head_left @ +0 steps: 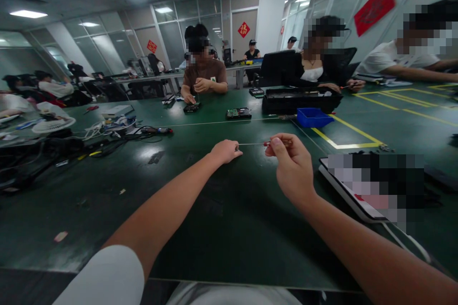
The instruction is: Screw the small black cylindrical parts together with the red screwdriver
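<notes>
My right hand (294, 164) is wrapped round the reddish handle of a screwdriver (252, 144), whose thin shaft points left. The shaft's tip reaches the fingers of my left hand (226, 151), which are pressed together round a small dark thing too tiny to make out. Both hands are over the green table (229, 228). Beyond them lies a hard drive (239, 113) with a green circuit board.
A blue bin (314, 117) stands in front of a long black tray (302, 101). On the right is a white-edged device (352, 195) with a cable; small screws (384, 147) lie behind it. Cables and a tool (157, 130) lie left. A person (204, 74) works opposite.
</notes>
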`<state>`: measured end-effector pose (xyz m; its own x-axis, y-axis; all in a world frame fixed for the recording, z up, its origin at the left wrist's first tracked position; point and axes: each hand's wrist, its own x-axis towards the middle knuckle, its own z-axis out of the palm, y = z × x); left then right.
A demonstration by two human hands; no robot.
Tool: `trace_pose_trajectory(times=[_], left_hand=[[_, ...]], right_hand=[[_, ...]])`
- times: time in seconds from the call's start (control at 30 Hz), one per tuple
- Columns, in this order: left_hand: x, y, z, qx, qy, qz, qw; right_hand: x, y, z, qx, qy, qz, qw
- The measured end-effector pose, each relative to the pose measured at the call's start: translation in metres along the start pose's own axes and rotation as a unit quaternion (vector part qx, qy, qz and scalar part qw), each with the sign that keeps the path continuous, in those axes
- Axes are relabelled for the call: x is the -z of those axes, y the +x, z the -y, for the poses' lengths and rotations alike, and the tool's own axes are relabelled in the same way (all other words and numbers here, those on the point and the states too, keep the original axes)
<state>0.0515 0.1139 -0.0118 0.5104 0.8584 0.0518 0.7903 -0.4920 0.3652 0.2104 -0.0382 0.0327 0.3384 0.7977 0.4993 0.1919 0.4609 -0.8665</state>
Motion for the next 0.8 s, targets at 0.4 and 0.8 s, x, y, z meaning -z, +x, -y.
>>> trace_pose_trajectory(times=[0.4, 0.8], left_hand=[[0.083, -0.079, 0.094, 0.129, -0.283, -0.194, 0.93], [0.179, -0.266, 0.196, 0.41, -0.371, -0.488, 0.675]], right_hand=[[-0.003, -0.003, -0.016, -0.019, -0.029, 0.063, 0.997], [-0.007, -0.001, -0.022, -0.05, -0.045, 0.081, 0.994]])
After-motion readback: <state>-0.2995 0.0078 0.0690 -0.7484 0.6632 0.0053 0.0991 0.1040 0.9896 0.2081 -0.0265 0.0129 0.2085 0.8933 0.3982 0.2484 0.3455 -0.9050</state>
